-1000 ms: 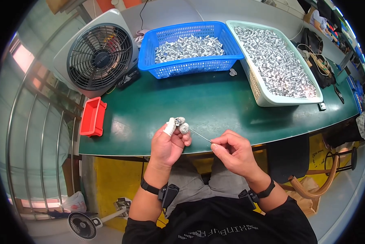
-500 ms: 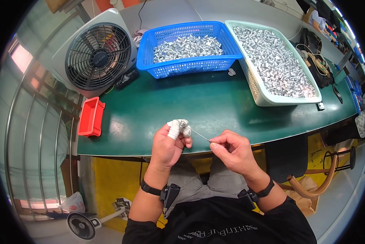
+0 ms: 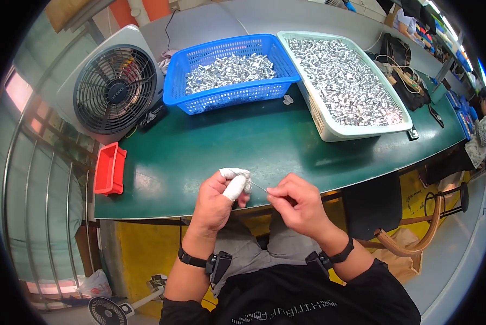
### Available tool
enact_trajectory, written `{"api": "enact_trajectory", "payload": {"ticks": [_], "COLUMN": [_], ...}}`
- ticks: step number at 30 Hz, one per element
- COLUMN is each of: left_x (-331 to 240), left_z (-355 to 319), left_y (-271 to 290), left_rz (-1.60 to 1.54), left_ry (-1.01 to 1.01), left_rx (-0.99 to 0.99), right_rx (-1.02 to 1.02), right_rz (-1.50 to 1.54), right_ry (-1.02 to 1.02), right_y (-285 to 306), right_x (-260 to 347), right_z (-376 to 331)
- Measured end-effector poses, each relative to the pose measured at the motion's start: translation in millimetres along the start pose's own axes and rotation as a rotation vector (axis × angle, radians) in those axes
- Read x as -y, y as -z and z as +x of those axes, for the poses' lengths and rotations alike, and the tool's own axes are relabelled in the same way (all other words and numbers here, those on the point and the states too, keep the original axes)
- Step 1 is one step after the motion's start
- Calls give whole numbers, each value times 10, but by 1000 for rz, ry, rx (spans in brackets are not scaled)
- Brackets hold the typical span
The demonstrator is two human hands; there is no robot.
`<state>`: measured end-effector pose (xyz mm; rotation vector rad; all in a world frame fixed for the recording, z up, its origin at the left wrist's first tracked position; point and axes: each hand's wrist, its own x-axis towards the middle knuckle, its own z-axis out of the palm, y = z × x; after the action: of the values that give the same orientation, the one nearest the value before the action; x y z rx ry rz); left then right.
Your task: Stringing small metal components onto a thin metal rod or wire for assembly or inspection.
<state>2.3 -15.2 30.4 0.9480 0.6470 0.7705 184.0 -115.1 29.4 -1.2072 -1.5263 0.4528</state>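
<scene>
The left hand (image 3: 217,197) hovers over the near edge of the bench (image 3: 210,146), curled around a small metal part (image 3: 247,184) that is mostly hidden by white tape wrapped on the thumb and fingertips. The right hand (image 3: 297,203), just beside it, pinches a thin wire (image 3: 259,188) between thumb and forefinger, the wire's far end reaching to the part.

Judging by this, the step is feeding the wire into the part. It would go best with the part kept steady, the wire gripped close to its tip so it does not bend, and both wrists held low near the bench edge.

At the far edge a blue basket (image 3: 180,81) and, right of it, a white basket (image 3: 321,116) both hold heaps of silvery metal pieces. A small red tray (image 3: 109,169) sits at the left edge, and a grey box fan (image 3: 113,89) at the far left corner. No labels or signs can be made out; a crumpled plastic bag (image 3: 94,283) lies on the floor below.
</scene>
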Motion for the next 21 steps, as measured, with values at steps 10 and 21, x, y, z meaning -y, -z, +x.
{"api": "enact_trajectory", "payload": {"ticks": [10, 21], "left_x": [101, -2], "left_z": [-42, -40], "left_y": [53, -150], "left_rz": [-41, 76], "left_ry": [-320, -41], "left_rx": [289, -75], "right_rx": [325, -38], "right_rz": [1499, 67], "right_ry": [-943, -28], "right_y": [125, -31], "right_x": [-55, 69], "right_z": [-89, -12]}}
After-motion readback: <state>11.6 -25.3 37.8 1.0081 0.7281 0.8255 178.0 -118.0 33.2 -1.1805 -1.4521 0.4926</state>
